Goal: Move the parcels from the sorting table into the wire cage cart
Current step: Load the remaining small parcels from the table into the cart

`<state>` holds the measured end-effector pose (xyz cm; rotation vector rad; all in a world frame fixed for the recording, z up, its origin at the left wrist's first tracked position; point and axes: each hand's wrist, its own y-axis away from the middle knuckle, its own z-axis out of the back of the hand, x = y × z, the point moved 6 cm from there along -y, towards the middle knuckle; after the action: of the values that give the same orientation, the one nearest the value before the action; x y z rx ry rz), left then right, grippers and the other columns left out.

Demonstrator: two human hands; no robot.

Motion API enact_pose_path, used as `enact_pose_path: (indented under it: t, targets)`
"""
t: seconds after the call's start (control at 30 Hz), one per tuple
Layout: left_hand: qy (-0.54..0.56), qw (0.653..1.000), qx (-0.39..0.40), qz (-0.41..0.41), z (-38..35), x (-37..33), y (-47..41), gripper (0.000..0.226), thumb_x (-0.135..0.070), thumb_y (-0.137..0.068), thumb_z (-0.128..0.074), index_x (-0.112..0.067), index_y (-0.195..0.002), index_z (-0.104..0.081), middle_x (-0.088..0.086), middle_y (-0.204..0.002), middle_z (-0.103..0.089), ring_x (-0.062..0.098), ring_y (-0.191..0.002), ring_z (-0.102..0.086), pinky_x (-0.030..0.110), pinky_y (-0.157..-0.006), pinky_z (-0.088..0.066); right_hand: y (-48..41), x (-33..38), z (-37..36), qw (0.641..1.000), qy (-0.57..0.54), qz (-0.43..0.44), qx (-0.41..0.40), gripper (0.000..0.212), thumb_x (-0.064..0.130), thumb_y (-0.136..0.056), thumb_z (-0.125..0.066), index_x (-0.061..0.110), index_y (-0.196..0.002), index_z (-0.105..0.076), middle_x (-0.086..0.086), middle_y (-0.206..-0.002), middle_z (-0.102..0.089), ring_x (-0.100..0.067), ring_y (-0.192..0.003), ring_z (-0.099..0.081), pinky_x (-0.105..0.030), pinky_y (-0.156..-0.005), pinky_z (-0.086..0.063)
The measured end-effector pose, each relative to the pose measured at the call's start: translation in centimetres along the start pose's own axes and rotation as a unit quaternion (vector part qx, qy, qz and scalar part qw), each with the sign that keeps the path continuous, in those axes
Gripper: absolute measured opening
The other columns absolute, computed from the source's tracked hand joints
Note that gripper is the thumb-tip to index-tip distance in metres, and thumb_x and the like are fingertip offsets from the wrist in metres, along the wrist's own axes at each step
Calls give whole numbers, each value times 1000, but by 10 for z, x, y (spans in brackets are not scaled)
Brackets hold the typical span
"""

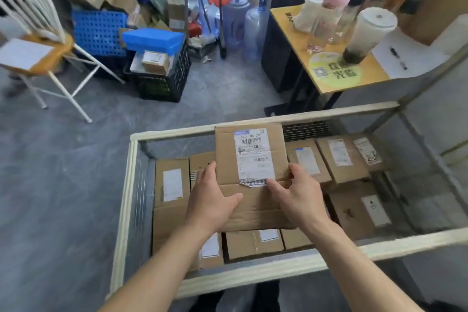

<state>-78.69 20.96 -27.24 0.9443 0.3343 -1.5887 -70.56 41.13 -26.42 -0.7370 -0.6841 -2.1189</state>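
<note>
Even, soft indoor light; wide-angle bending at edges, slight blur throughout, faint shadows.

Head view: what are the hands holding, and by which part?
One parcel, above the cart. Left hand grips its left edge, right hand its right edge, thumbs on top, at the near half.

L hand (215, 200) and R hand (296, 195) bare — forearms (157, 268) bare too, right to btm edge. Betw. them, low down, dark clothing (240, 296) — which garment, can't tell.
</note>
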Motion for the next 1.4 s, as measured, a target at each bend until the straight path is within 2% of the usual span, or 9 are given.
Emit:
enact_pose_path:
  t: [0.13, 0.3, 0.4, 0.5, 0.57, 0.7, 0.9, 1.03, 1.4]
  targets:
    - [11, 998, 6, 65, -35, 56, -1, 95, -28, -74, -84, -20, -153, -32, -3, -146, -44, 14, -128, -49, 29, -106, -42, -10, -38, -50, 997, 28, -20, 66, 29, 47, -85, -74, 31, -96, -52, 19, -91, -58, -2, -82, -57, -28, -71, -52]
    - [6, 992, 28, 126, -77, 120, -1, 100, -31, -76, -83, -20, -156, -24, -5, -152, -37, 12, -134, -42, 20, -98, -28, -13, -85, -111, 990, 48, -52, 121, 24, 45, -85, -71, 28, -93, -55, 14, -92, -64, -9, -83, -60, -34, -72, -48]
    - [-2, 988, 31, 150, -94, 151, 4, 95, -29, -74, -84, -21, -153, -31, -7, -142, -43, 4, -115, -47, 19, -93, -34, -9, -108, -144, 984, 65, -68, 149, 23, 43, -85, -71, 29, -87, -53, 16, -89, -64, -8, -79, -59, -29, -66, -43]
    - [-5, 984, 43, 174, -105, 179, 9, 89, -27, -74, -84, -24, -148, -35, -7, -133, -45, 10, -114, -54, 21, -90, -39, -4, -124, -172, 981, 71, -70, 169, 26, 42, -85, -71, 31, -81, -48, 20, -82, -60, 5, -72, -53, -15, -57, -35]
    - [-2, 981, 49, 186, -110, 195, 10, 86, -25, -74, -84, -25, -146, -38, -7, -130, -45, 10, -111, -55, 21, -89, -41, -2, -131, -189, 977, 78, -75, 183, 27, 43, -85, -71, 30, -81, -47, 20, -82, -60, 2, -73, -54, -13, -56, -34]
    - [-8, 977, 60, 204, -115, 222, 8, 87, -22, -74, -84, -22, -147, -37, -3, -135, -46, 13, -117, -54, 24, -97, -43, 0, -140, -218, 970, 100, -85, 204, 26, 45, -86, -70, 25, -89, -53, 10, -90, -65, -14, -83, -60, -27, -63, -40]
    - [-24, 972, 78, 221, -124, 252, -2, 86, -20, -75, -84, -20, -147, -37, -1, -138, -47, 16, -120, -54, 23, -96, -42, -3, -152, -247, 967, 103, -93, 215, 24, 41, -87, -72, 24, -91, -56, 10, -92, -66, -13, -86, -63, -31, -72, -48]
    - [-43, 968, 97, 229, -129, 268, -12, 84, -20, -76, -83, -18, -146, -37, 1, -139, -46, 20, -122, -54, 34, -103, -46, -8, -160, -267, 962, 115, -93, 231, 24, 38, -89, -70, 20, -99, -56, 6, -96, -66, -18, -91, -63, -34, -75, -49]
    - [-143, 946, 181, 226, -160, 308, -27, 74, -7, -92, -65, -8, -153, -23, 11, -150, -33, 25, -121, -54, 28, -91, -45, -11, -196, -309, 928, 154, -126, 316, 27, 27, -93, -64, 15, -114, -53, -3, -108, -67, -24, -96, -64, -41, -84, -55]
